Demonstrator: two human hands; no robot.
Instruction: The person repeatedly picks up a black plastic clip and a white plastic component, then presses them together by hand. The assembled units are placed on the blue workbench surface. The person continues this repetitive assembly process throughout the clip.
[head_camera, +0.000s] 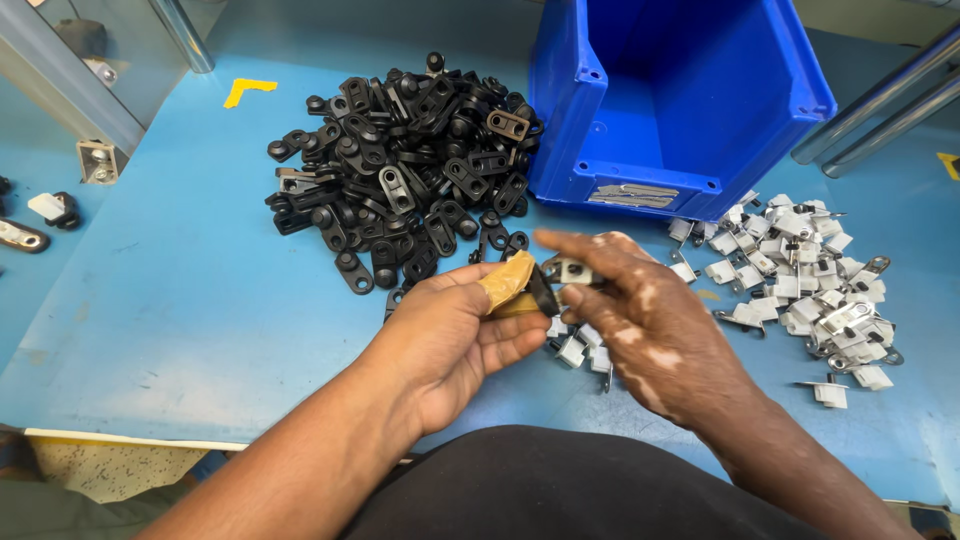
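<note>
Left hand (455, 335) pinches black bracket (543, 292), long axis upright; right hand (640, 300) grips silver clip (570, 269).

Left hand (450, 335) curled palm-up, right hand (640, 310) pinching beside it, fingertips meeting

Blue counter (180, 300). Deeper blue bin (690, 90) with pale grey label. Black brackets (400, 170), heaped. Silver-white metal clips (810, 280), scattered. Yellow corner mark (247, 90). Tan tape on thumb of left hand (440, 340). Black bracket (543, 292) in grip.
</note>
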